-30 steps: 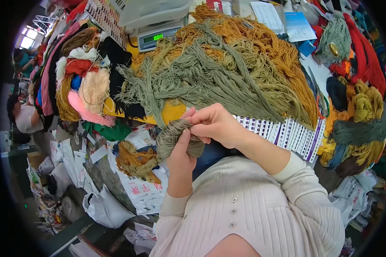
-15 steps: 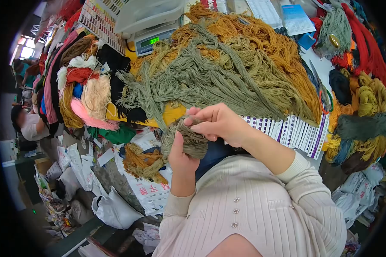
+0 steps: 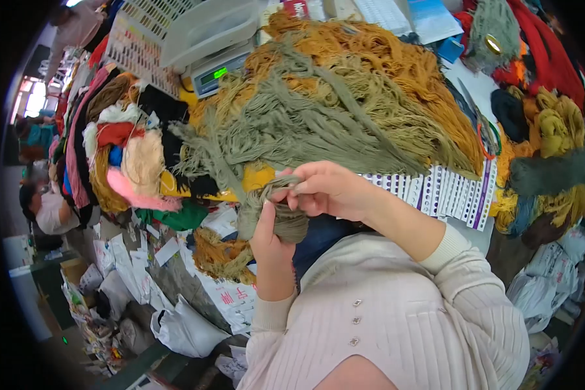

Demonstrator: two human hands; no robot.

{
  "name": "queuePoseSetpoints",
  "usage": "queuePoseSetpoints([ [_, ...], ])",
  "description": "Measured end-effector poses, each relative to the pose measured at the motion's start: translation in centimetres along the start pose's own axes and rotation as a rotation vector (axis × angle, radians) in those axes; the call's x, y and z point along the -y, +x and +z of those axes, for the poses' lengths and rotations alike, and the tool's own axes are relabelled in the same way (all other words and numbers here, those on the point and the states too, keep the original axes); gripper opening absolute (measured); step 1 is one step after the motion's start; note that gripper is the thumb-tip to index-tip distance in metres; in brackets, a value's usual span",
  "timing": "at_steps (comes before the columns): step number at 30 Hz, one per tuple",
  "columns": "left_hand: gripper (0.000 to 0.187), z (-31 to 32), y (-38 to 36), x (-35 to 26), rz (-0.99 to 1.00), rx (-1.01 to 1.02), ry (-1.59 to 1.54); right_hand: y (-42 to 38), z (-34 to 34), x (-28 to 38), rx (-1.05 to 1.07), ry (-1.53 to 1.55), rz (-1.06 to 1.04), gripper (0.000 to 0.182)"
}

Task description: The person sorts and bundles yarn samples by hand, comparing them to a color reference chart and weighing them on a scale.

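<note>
My left hand (image 3: 272,246) is wrapped round a bundle of grey-green yarn (image 3: 291,224), its thumb pointing up along the near side. At the top of the bundle my right hand (image 3: 328,188) pinches some of its strands between thumb and fingertips. Both hands are close together in front of my body, at the table's near edge. Just beyond them spreads a large heap of loose grey-green yarn (image 3: 292,123), lying over orange and mustard yarn (image 3: 416,78). The far side of the bundle and some of my left fingers are hidden.
A digital scale (image 3: 218,73) with a clear plastic tub (image 3: 211,32) stands at the back left. Scissors (image 3: 480,120) lie right of the heap, near hole-punched cards (image 3: 448,198). Coloured skeins (image 3: 120,143) hang at left. White bags (image 3: 185,328) and orange yarn (image 3: 218,255) lie below.
My right hand has shifted slightly left and closer to my left hand, still pinching yarn. Strands at the bundle's top now lie differently. The whole view has tilted a little.
</note>
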State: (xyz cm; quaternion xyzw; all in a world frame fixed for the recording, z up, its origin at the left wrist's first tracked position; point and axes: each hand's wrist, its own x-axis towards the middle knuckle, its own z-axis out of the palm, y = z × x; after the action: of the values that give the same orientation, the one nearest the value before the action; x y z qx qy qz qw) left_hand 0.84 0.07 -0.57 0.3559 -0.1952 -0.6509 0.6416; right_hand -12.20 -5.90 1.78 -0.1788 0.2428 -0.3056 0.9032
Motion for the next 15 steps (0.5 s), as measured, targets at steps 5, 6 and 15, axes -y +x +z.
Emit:
queuePoseSetpoints([
  [5, 0.023, -0.5, 0.4, -0.8, -0.11, -0.263, 0.159, 0.3, -1.4, -1.5, 0.22, -0.386, -0.123, 0.015],
  [6, 0.022, -0.2, 0.4, -1.4, -0.137, -0.294, 0.163, 0.1, -1.2, -1.7, 0.21, -0.442, -0.123, 0.015],
  [15, 0.021, -16.3, 0.3, -9.9, -0.084, 0.25, -0.728, -5.0, -5.7, 3.0, -0.031, -0.402, -0.142, 0.015],
])
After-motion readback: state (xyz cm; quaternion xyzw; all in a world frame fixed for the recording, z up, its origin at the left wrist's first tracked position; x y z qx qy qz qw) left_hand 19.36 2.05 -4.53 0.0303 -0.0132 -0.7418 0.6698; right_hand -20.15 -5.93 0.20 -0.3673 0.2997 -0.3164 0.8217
